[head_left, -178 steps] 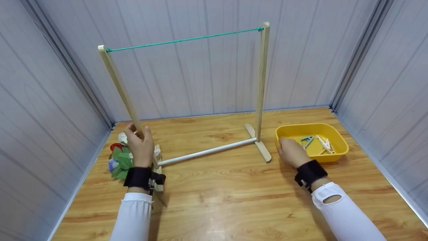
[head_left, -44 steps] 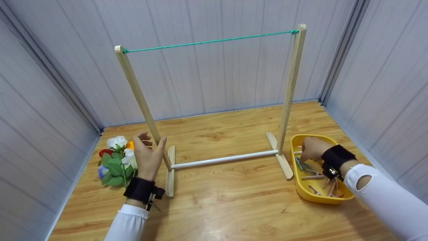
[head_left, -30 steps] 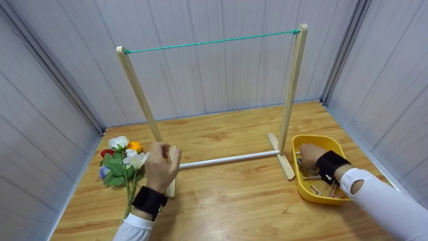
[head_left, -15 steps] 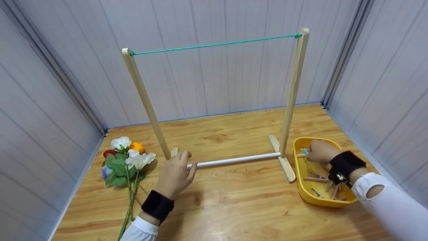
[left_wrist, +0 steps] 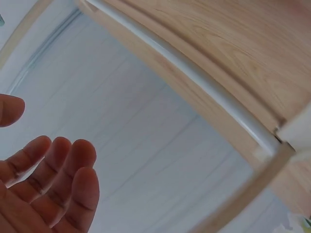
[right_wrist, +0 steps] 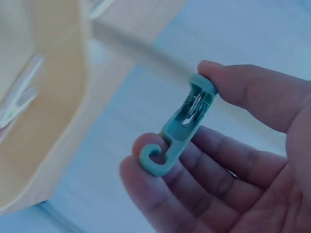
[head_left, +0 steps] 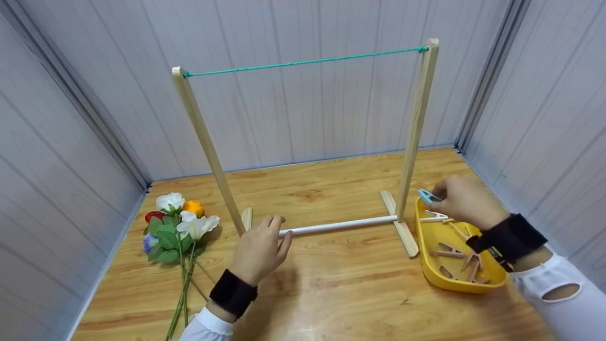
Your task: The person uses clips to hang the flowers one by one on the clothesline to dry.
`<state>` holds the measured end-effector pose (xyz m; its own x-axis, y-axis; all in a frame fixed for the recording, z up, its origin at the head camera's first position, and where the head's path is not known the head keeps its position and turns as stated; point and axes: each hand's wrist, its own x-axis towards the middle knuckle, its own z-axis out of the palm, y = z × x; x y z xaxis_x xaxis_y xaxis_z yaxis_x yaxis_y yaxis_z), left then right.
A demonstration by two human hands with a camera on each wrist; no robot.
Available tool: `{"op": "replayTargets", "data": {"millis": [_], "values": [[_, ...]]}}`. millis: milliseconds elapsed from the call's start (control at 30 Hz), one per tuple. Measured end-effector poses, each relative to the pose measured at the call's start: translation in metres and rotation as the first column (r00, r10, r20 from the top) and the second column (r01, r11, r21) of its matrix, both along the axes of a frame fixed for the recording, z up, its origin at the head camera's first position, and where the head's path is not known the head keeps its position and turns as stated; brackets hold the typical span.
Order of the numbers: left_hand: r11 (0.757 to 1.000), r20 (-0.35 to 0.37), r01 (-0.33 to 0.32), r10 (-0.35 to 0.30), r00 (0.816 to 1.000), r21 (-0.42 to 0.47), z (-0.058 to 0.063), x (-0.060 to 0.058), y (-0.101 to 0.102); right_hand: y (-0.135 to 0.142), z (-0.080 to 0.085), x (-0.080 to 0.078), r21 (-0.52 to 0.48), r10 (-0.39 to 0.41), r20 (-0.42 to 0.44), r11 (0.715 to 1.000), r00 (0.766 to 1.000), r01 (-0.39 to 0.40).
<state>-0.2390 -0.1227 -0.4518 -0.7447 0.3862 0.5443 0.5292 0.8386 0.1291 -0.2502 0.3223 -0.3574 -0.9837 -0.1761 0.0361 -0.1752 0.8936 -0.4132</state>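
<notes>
My right hand [head_left: 466, 201] holds a light blue-green clothespin [head_left: 428, 196] above the far rim of the yellow tub [head_left: 440, 283]. In the right wrist view, the thumb presses one end of the clothespin [right_wrist: 182, 128], and the fingertips lie under its hooked end; a metal spring shows in its middle. My left hand [head_left: 260, 248] hovers near the left end of the white rod [head_left: 341, 224], fingers loosely bent. The left wrist view shows nothing in that hand [left_wrist: 53, 189]. The rod joins two wooden posts, with a green cord [head_left: 303, 62] strung between their tops.
Several clothespins, white and pinkish, lie in the tub beside the right wooden foot [head_left: 406, 239] of the stand. At the left, artificial flowers [head_left: 173, 227] with long stems lie on the wood-grain table [head_left: 341, 293]. Pale panel walls [head_left: 303, 118] enclose the back and sides.
My right hand has come up out of the tub with the blue-green clothespin. Since letting go of the left post, my left hand has moved right and toward me, beside the rod.
</notes>
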Motion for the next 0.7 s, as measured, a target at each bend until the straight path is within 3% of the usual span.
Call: {"op": "replayTargets", "data": {"millis": [133, 267, 433, 567, 700], "values": [[0.990, 0.089, 0.112, -0.120, 0.989, 0.091, 0.007, 0.003, 0.011, -0.027, 0.005, 0.011, 0.007, 0.089, -0.109, 0.996, 0.990, -0.089], [0.950, 0.165, 0.244, -0.277, 0.947, 0.197, 0.013, 0.004, 0.023, -0.050, 0.002, 0.019, 0.052, 0.209, -0.249, 0.978, 0.946, -0.202], [0.880, 0.216, 0.323, -0.411, 0.886, 0.349, 0.020, 0.005, 0.040, -0.076, -0.004, 0.027, 0.145, 0.360, -0.412, 0.933, 0.837, -0.330], [0.833, 0.257, 0.324, -0.468, 0.846, 0.449, 0.023, 0.004, 0.052, -0.094, -0.012, 0.029, 0.218, 0.460, -0.502, 0.887, 0.733, -0.407], [0.801, 0.339, 0.305, -0.517, 0.786, 0.515, 0.024, 0.004, 0.060, -0.110, -0.021, 0.030, 0.237, 0.527, -0.530, 0.845, 0.665, -0.480]]}}
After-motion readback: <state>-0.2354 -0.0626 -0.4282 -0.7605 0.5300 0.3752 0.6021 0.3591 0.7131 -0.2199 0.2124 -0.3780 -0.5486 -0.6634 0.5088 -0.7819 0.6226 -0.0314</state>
